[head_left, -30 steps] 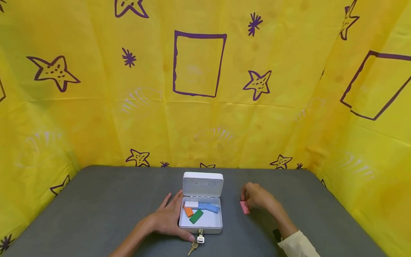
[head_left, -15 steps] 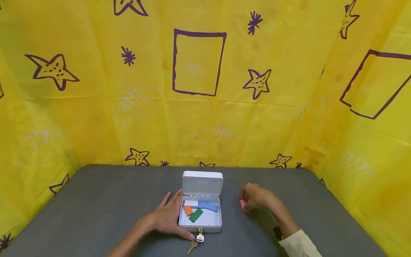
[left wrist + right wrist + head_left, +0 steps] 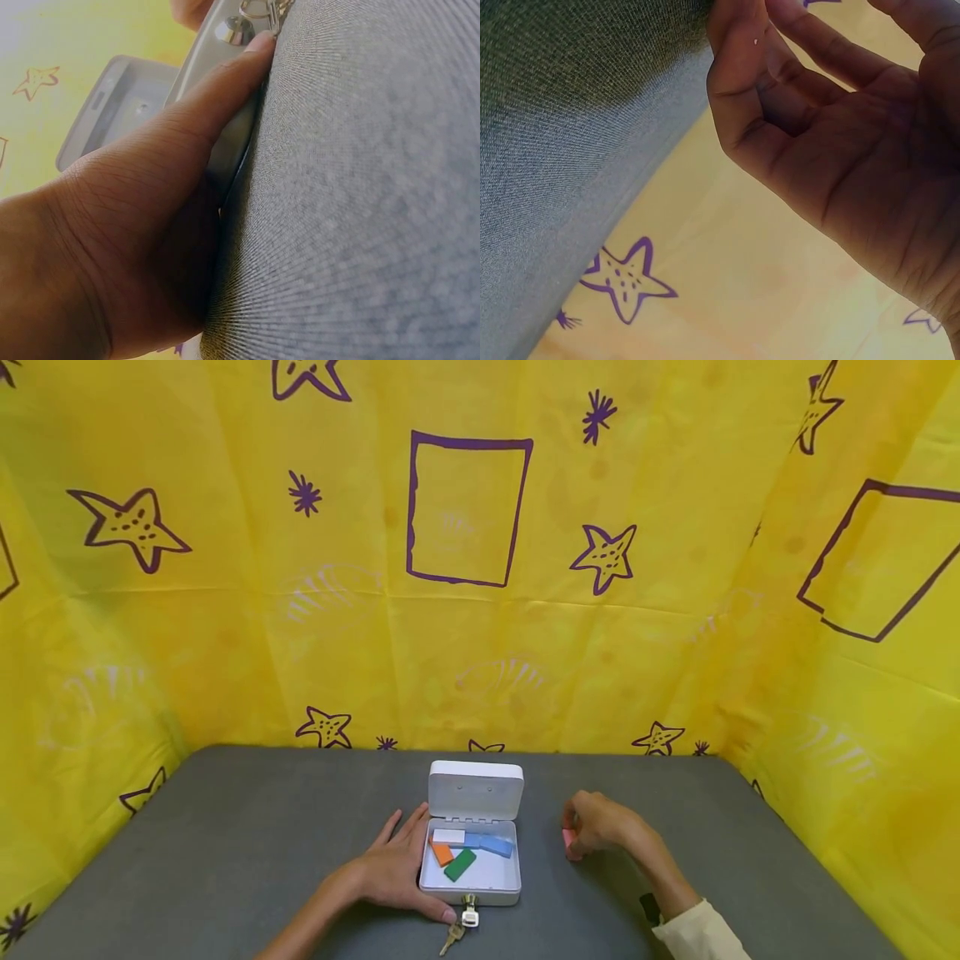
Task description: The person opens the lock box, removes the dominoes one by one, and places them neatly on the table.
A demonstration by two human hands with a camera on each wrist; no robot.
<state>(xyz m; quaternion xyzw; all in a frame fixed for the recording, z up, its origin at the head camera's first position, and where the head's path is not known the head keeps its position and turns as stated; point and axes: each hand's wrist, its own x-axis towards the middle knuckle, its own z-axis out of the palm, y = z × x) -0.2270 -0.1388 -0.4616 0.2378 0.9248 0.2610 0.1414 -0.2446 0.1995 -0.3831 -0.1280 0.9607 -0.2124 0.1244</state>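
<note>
A small white metal cash box sits on the table with its lid raised. Inside lie a white block, two light blue blocks, an orange block and a green block. My left hand rests along the box's left side, fingers straight, its thumb across the front close to the lock. Right of the box, my right hand pinches a pink block low over the table, its fingers covering most of it. In the right wrist view the block is hidden.
One key is in the lock, and a second key hangs beside it at the box's front. Grey cloth covers the table. A yellow patterned curtain stands behind and along both sides.
The right hand's fingers have closed further over the pink block, so less of it shows. The left hand and the box stay as they were.
</note>
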